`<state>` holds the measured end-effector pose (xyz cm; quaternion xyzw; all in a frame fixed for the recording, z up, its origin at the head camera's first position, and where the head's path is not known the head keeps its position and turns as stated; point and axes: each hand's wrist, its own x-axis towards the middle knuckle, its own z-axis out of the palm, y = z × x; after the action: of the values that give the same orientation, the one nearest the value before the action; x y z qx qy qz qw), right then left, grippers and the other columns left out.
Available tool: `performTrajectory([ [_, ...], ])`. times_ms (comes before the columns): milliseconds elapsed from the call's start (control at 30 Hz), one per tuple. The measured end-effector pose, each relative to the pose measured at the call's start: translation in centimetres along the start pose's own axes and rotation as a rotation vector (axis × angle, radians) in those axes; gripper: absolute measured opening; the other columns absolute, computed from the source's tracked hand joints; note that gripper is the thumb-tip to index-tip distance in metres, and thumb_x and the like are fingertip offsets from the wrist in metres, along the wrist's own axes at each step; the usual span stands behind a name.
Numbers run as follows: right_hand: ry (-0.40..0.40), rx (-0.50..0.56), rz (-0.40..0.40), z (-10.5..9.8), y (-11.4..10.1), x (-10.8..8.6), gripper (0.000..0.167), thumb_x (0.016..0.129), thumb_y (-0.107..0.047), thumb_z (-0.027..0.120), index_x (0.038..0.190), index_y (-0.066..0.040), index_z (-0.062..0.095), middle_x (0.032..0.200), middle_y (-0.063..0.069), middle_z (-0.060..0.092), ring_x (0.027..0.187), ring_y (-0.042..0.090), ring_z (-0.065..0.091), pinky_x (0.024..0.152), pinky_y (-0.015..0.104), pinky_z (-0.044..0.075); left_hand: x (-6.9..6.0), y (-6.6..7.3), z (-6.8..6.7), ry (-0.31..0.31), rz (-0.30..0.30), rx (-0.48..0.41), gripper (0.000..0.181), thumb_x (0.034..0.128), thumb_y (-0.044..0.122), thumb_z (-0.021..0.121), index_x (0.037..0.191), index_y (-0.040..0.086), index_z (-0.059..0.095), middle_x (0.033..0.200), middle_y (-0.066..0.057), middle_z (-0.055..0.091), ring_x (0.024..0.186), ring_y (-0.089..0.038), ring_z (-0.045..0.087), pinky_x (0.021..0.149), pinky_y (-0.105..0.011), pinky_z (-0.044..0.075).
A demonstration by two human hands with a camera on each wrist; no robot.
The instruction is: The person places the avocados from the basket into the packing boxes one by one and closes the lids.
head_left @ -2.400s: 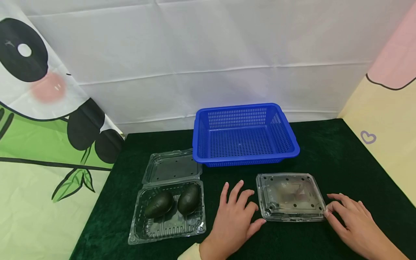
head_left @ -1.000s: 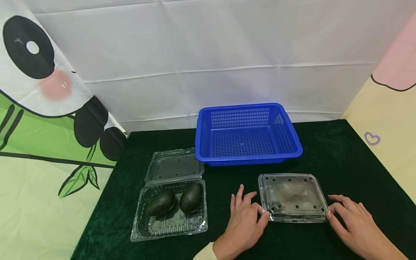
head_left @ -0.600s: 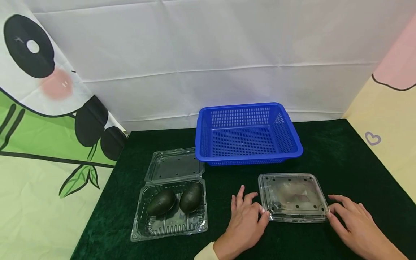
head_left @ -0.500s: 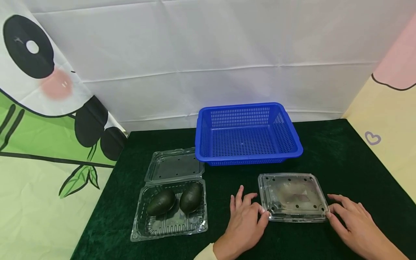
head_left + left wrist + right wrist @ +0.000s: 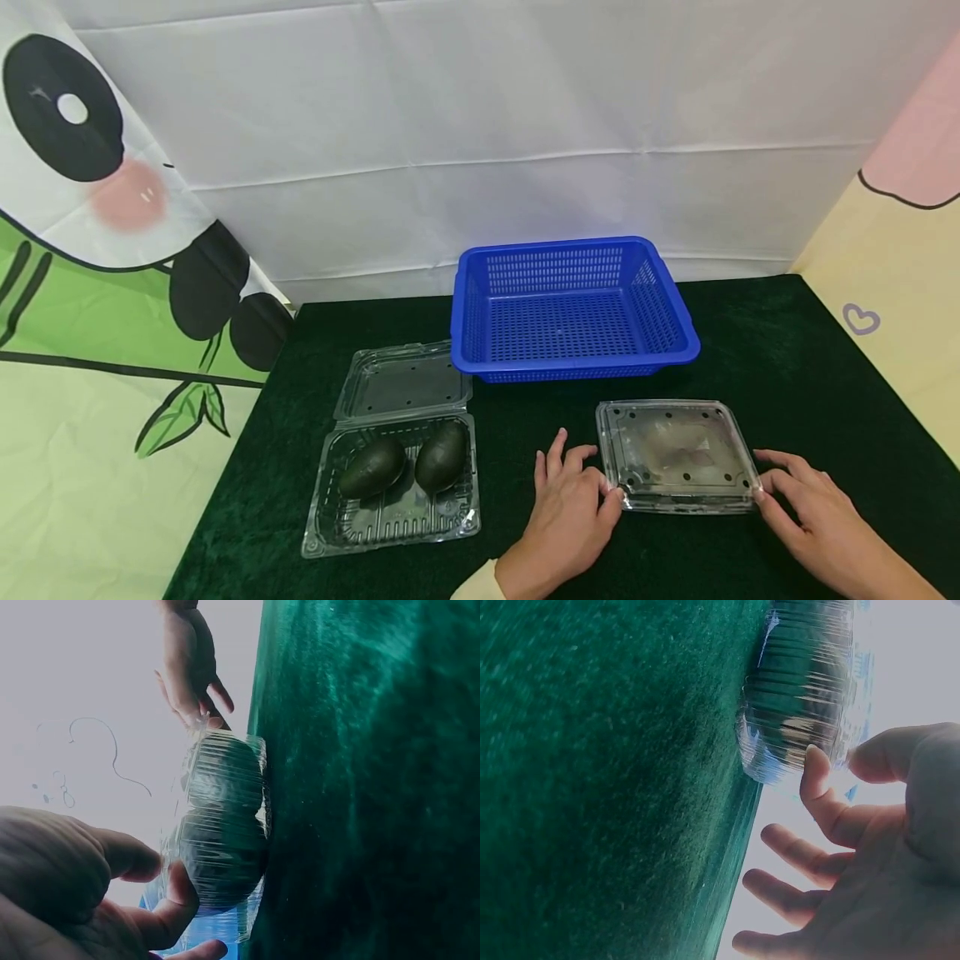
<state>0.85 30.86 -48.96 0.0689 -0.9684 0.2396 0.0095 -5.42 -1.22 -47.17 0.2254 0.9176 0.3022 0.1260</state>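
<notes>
A lidded clear plastic clamshell box [image 5: 678, 454] rests on the dark green cloth, right of centre. My left hand [image 5: 564, 521] pinches its near left corner between thumb and forefinger, the other fingers spread. At the near right corner, the thumb and forefinger of my right hand [image 5: 813, 521] pinch the rim. The right wrist view shows the other fingers of that right hand [image 5: 855, 847] held away from the box. Glare on the lid blurs the contents from above. Through the ribbed wall in the left wrist view, dark rounded shapes [image 5: 221, 855] show inside.
To the left lies a second clear clamshell [image 5: 397, 533] with its lid [image 5: 405, 387] folded back, two dark avocados [image 5: 441, 457] in it. A blue plastic basket [image 5: 573, 364] stands behind, its corner over that lid. White cloth [image 5: 420, 108] hangs beyond the table.
My left hand was spread beside the box 2.4 s ago; by 1.0 s ago its thumb and forefinger had come together on the near left corner. The right hand and box have stayed almost still.
</notes>
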Motion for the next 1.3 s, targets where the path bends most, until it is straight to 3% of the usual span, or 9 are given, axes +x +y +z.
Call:
performTrajectory([
  [267,-0.046,-0.005,0.028,-0.1,-0.1,0.0,0.008,0.104,-0.018,0.061,0.101,-0.022,0.068,0.138,0.024,0.050,0.107,0.038,0.056,0.080,0.060,0.049,0.0,0.2,0.1,0.001,0.004,0.001,0.026,0.1023,0.038,0.061,0.079,0.028,0.065,0.150,-0.004,0.050,0.154,-0.036,0.018,0.117,-0.070,0.017],
  [700,-0.044,0.060,0.035,0.0,0.0,-0.1,0.011,0.105,-0.017,0.060,0.099,-0.023,0.066,0.139,0.024,0.049,0.112,0.042,0.056,0.079,0.064,0.049,-0.1,-0.3,-0.1,-0.009,0.002,-0.029,0.026,0.1043,0.045,0.056,0.083,0.031,0.065,0.150,-0.003,0.050,0.155,-0.039,0.014,0.115,-0.074,0.013],
  [1300,-0.083,0.011,0.073,-1.3,-0.2,0.3,0.010,0.107,-0.023,0.059,0.104,-0.020,0.069,0.133,0.024,0.057,0.113,0.045,0.055,0.083,0.069,0.045,-0.3,-0.7,0.0,-0.023,-0.004,-0.040,0.025,0.1040,0.050,0.055,0.087,0.034,0.064,0.150,-0.002,0.050,0.155,-0.037,0.014,0.116,-0.072,0.012],
])
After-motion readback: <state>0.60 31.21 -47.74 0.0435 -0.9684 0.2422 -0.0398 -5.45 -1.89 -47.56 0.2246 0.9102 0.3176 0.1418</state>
